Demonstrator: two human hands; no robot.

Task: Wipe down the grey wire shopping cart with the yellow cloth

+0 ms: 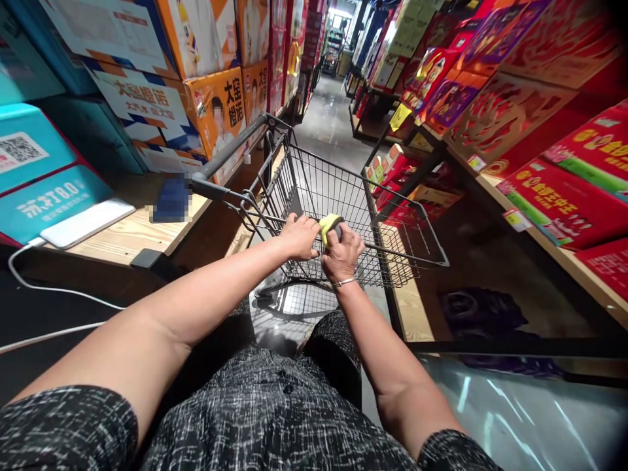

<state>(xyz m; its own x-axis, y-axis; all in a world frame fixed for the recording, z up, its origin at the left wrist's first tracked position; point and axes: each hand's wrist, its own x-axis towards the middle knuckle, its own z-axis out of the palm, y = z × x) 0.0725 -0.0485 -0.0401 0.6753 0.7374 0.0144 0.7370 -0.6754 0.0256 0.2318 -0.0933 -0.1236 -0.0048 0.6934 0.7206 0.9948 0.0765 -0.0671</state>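
Note:
A black wire shopping cart [318,171] stands sideways in front of me, its handle [230,152] toward the left. My left hand [298,237] is closed over the near top rail of the cart. Just to its right, my right hand [343,252] grips a yellow and grey cloth [332,226], bunched up against the same rail. Part of the cloth is hidden behind the fingers of my right hand.
On the left, a wooden shelf [132,239] bears a white power bank or phone [88,222] with a cable, near turquoise boxes [53,190]. Orange cartons [216,111] are stacked behind. Red gift boxes [564,190] line the right shelf. An aisle floor [326,108] runs ahead.

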